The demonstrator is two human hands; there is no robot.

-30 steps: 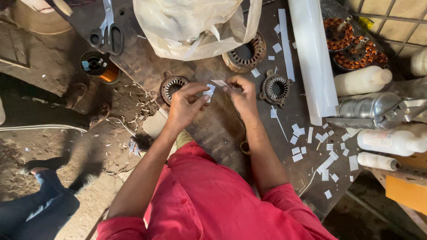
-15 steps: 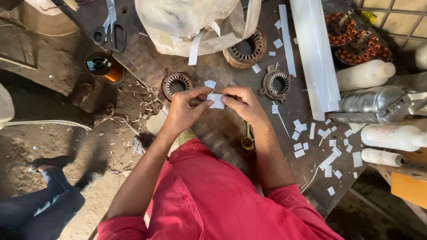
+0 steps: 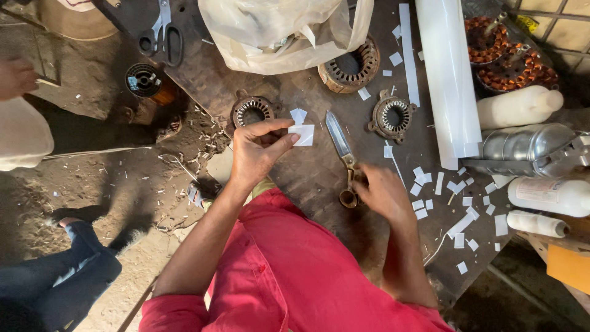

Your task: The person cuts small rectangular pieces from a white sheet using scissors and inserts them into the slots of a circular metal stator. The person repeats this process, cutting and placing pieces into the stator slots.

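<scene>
A folded white paper slip (image 3: 303, 134) sits pinched in the left hand (image 3: 255, 150) above the bench (image 3: 295, 92); a loose pinch could let it slide. The right hand (image 3: 381, 192), wrist bent, closes on shears (image 3: 342, 150), whose blade lies near those fingertips.

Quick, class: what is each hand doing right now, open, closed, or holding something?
Left hand: closed, pinching a small white paper piece between thumb and fingers.
Right hand: resting on the scissors handles on the table; grip cannot be told.
</scene>
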